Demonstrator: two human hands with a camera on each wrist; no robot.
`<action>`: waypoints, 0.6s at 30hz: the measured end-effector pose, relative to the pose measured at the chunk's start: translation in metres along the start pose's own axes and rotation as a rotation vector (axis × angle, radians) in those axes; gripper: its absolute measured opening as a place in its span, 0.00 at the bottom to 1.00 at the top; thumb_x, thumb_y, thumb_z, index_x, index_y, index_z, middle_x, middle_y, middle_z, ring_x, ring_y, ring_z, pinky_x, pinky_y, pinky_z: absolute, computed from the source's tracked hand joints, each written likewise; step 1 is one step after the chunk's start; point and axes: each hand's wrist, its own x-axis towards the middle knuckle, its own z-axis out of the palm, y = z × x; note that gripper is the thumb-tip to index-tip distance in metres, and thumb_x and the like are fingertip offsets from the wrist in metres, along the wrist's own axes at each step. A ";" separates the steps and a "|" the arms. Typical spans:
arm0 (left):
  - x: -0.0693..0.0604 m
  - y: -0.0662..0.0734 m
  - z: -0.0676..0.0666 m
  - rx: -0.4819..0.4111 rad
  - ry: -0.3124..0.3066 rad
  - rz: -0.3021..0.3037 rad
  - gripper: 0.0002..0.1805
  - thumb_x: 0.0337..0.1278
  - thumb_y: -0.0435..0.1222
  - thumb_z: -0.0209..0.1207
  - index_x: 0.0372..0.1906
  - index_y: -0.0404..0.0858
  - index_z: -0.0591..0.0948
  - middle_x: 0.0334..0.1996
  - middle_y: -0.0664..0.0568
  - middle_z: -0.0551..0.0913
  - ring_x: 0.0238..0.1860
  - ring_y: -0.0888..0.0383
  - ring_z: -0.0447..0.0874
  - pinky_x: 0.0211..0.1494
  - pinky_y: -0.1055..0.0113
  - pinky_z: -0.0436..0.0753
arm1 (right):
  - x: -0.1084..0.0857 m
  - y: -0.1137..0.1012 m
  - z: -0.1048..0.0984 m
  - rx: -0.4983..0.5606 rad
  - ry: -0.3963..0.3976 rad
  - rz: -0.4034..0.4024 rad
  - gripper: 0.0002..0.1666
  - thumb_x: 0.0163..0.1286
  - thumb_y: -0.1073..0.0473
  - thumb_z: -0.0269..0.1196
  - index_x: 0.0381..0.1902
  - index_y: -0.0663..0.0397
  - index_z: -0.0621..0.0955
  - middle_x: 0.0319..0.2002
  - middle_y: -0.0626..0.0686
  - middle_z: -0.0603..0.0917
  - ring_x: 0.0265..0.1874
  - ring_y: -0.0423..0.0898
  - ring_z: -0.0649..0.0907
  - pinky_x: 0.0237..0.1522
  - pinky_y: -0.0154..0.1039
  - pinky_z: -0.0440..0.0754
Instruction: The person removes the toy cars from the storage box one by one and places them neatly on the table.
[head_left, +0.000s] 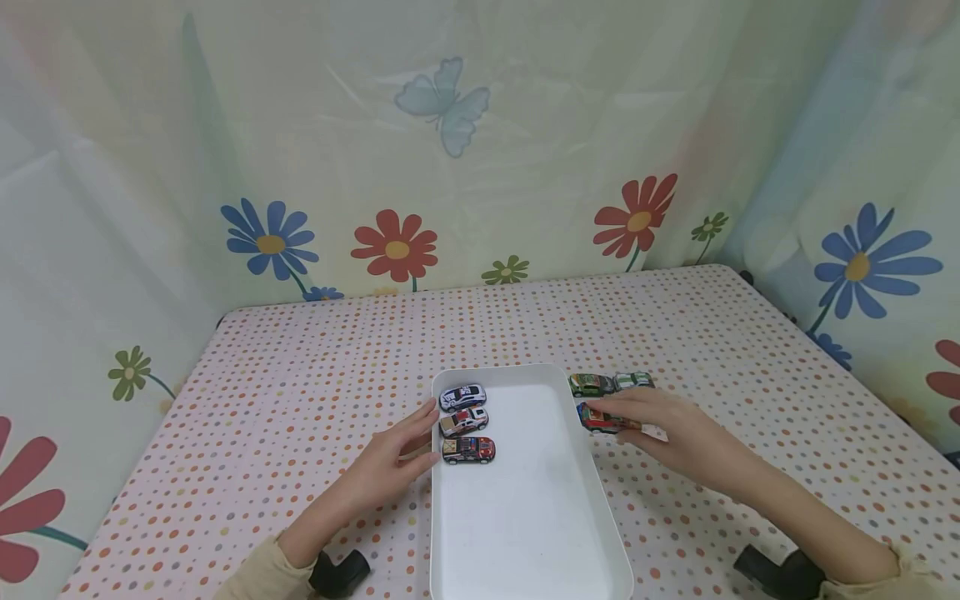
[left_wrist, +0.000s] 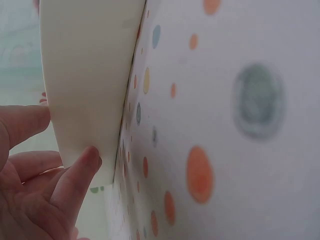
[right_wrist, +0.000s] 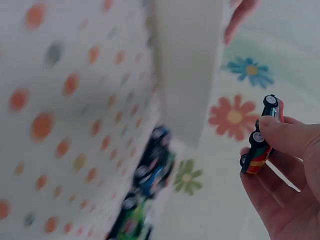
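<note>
My left hand [head_left: 391, 461] touches the left side of a white tray [head_left: 525, 517], its fingertips at the rim; in the left wrist view a finger [left_wrist: 75, 175] lies against the outer wall. To the right of the tray, my right hand [head_left: 678, 429] pinches a red toy car [head_left: 596, 418] with green and yellow markings. The right wrist view shows that toy car [right_wrist: 259, 142] raised between thumb and fingers. Inside the tray's far left part sit a white-and-blue toy car [head_left: 462, 397], a white-and-tan one [head_left: 463, 422] and a dark red-and-black one [head_left: 468, 450].
Just beyond the right hand, outside the tray, a green toy car [head_left: 591, 385] and a white-and-green toy car [head_left: 633, 380] stand on the dotted tablecloth [head_left: 330, 358]. A flowered curtain [head_left: 510, 125] hangs behind the table and along its sides.
</note>
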 end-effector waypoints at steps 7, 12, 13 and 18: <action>0.000 0.000 0.000 0.000 0.001 -0.004 0.31 0.63 0.30 0.56 0.68 0.28 0.60 0.71 0.43 0.49 0.61 0.43 0.66 0.58 0.60 0.73 | -0.005 0.029 0.009 -0.001 -0.206 0.140 0.30 0.54 0.71 0.68 0.56 0.52 0.79 0.51 0.53 0.80 0.49 0.53 0.77 0.45 0.48 0.82; 0.000 -0.002 0.000 -0.010 -0.005 0.004 0.31 0.62 0.30 0.56 0.67 0.27 0.60 0.71 0.42 0.49 0.62 0.43 0.66 0.59 0.61 0.72 | -0.008 0.036 0.017 0.017 -0.290 0.136 0.28 0.56 0.68 0.68 0.56 0.50 0.79 0.49 0.49 0.79 0.49 0.53 0.76 0.46 0.50 0.80; 0.000 -0.002 0.000 -0.012 -0.007 0.005 0.31 0.62 0.30 0.56 0.67 0.26 0.60 0.71 0.42 0.49 0.62 0.43 0.66 0.59 0.61 0.72 | -0.008 0.037 0.018 0.019 -0.290 0.126 0.28 0.56 0.68 0.68 0.56 0.50 0.79 0.49 0.49 0.79 0.49 0.53 0.76 0.46 0.50 0.80; 0.000 -0.003 -0.001 -0.020 -0.010 0.011 0.31 0.63 0.30 0.56 0.67 0.27 0.60 0.71 0.42 0.49 0.62 0.43 0.65 0.59 0.61 0.72 | -0.008 0.039 0.022 0.003 -0.291 0.091 0.28 0.55 0.69 0.68 0.56 0.51 0.79 0.48 0.47 0.79 0.48 0.50 0.77 0.45 0.47 0.81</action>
